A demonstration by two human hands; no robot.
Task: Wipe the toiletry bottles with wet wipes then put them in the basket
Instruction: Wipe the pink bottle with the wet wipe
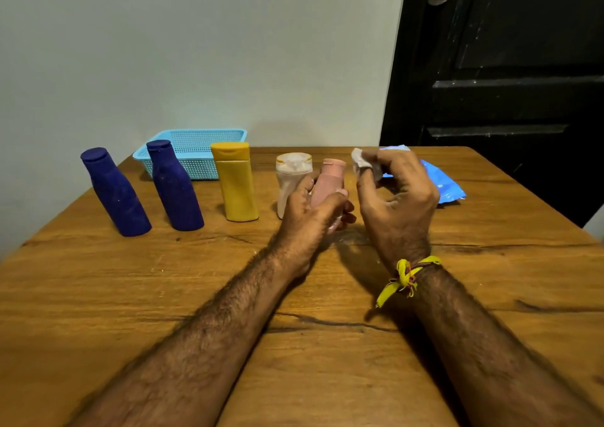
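My left hand (312, 217) grips a pink bottle (330, 181) around its lower body, holding it upright just above the table. My right hand (397, 197) pinches a crumpled white wet wipe (362, 163) beside the bottle's cap, a small gap apart from it. On the table stand two dark blue bottles (114, 194) (175, 188), a yellow bottle (236, 183) and a translucent whitish bottle (291, 178), partly hidden behind my left hand. A light blue mesh basket (199, 152) sits behind them at the table's far edge, with nothing visible inside.
A blue wet-wipe pack (438, 181) lies on the wooden table (327, 328) behind my right hand. A pale wall rises behind the table. A dark door (506, 83) stands at the right.
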